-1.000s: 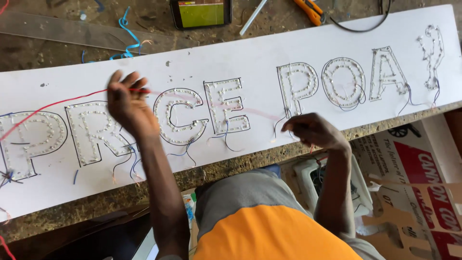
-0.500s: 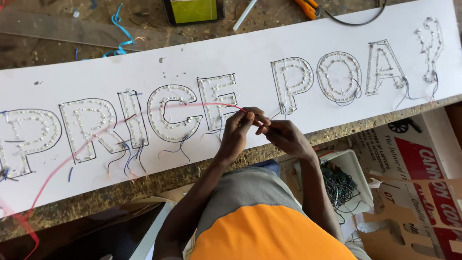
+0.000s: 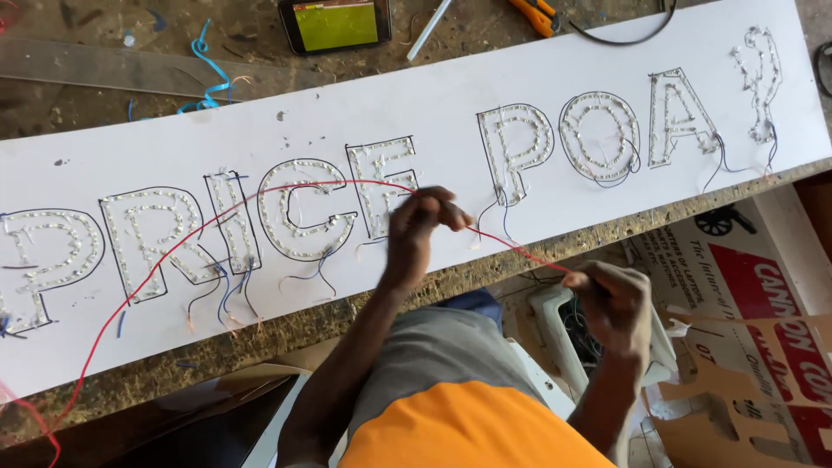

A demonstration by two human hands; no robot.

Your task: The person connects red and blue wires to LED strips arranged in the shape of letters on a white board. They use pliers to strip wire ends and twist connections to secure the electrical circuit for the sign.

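Sign workshop: LED sign board, scarred bench w/ pliers.

My left hand and right hand have a taut red wire strung between them, barring a straight pass across the white sign board. The board covers most of the tabletop, its lettering studded with small lights and loose wire tails hanging over the near edge. Bare board runs above the letters. Behind it lie a phone, orange pliers and blue wire scraps. On my right, a cardboard box and a white plastic container crowd the space below the edge.
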